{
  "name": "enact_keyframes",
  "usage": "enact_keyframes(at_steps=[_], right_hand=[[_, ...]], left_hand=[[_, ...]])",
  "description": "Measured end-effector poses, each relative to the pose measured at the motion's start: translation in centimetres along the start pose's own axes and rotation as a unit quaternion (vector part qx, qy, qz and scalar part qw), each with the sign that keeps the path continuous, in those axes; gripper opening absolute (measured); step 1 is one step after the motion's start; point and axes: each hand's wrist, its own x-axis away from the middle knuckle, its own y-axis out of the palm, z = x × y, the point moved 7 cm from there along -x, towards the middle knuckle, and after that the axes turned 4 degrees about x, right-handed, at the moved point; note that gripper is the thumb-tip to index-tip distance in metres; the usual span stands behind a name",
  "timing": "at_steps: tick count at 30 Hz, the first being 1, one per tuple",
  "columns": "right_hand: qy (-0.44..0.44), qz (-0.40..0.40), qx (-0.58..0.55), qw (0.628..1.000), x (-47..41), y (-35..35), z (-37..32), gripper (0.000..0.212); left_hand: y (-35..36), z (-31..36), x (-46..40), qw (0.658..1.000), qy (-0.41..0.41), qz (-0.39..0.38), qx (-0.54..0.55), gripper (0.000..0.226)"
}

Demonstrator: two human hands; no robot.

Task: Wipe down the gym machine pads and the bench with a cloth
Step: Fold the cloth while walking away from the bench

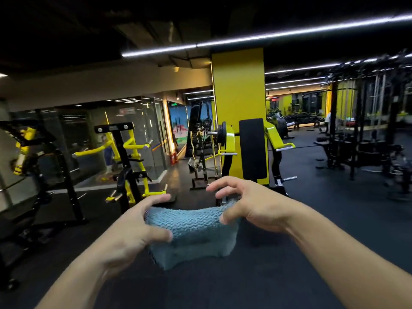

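Both hands, left hand (pixel 131 228) and right hand (pixel 249 206), pinch the blue cloth's (pixel 191 233) top edge; bare floor (pixel 323 219) spreads toward the black pad (pixel 253 148) at twelve o'clock.

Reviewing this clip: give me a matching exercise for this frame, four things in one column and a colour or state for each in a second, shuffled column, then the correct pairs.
Things:
1. cloth
2. back pad
3. pillar
4. left hand

Colours or states:
A. black, upright on the yellow machine
B. yellow, rising to the ceiling
C. grips one end of the cloth
D. light blue, stretched between both hands

Pairs: 1-D, 2-A, 3-B, 4-C

The right hand pinches the cloth's other end.
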Motion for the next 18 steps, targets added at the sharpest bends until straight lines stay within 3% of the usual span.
enact_keyframes(at_steps=[5,11,13,15,18], right_hand=[[0.000,0.011,0.192,0.981,-0.9,1.6,-1.0,0.047],[0.014,0.042,0.319,0.947,-2.6,5.3,1.5,0.022],[0.019,0.047,0.340,0.939,-2.8,7.5,2.7,0.010],[0.023,0.040,0.342,0.939,-2.9,9.4,3.7,0.015],[0.027,0.040,0.334,0.941,-3.1,10.7,4.0,0.020]], left_hand=[[-1.0,0.1,-3.5,0.967,0.036,-0.019,-0.250,0.057],[-3.4,-2.5,-4.1,0.950,0.043,-0.067,-0.303,0.007],[-4.2,-4.7,-4.2,0.924,0.045,-0.098,-0.366,0.029],[-4.8,-6.4,-4.2,0.912,0.049,-0.113,-0.392,0.048],[-5.7,-7.6,-4.2,0.920,0.049,-0.133,-0.366,0.050]])
